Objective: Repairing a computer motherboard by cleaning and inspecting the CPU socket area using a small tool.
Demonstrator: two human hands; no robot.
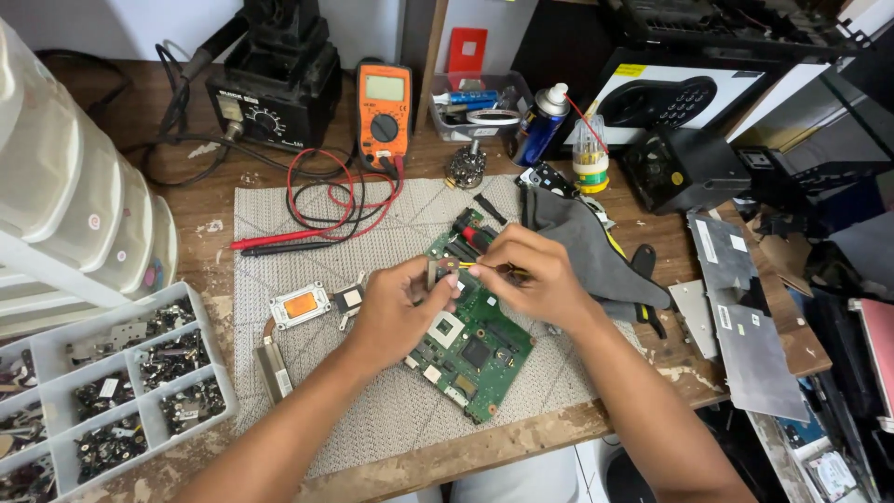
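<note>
A green circuit board (pixel 470 340) lies tilted on a grey mesh mat (pixel 400 410) at the centre of the frame. Over its upper half the left hand (pixel 396 312) pinches a small metal part (pixel 440 270) between thumb and fingers, closed on it just above the board. The right hand (pixel 531 275) comes in from the right, fingers closed around a thin tool with a yellow and red shaft (pixel 473 238); its tip meets the metal part where the two hands almost touch.

Left of the board on the mat sit a small white frame with an orange square (pixel 300 305) and a smaller metal piece (pixel 351 298), and lower left a ribbed metal strip (pixel 273 368). A grey cloth (pixel 596 251) lies just right of the hands, partly under the right wrist.

In the upper middle stands an orange meter (pixel 385 112), its red and black leads (pixel 326 200) looping across the top of the mat. A black soldering station (pixel 275 84) stands upper left of it. A blue spray can (pixel 540 126) and a small jar of bits (pixel 590 154) stand in the upper centre right. A clear compartment tray of small parts (pixel 112 382) fills the lower left, on the wooden bench (pixel 200 200).
</note>
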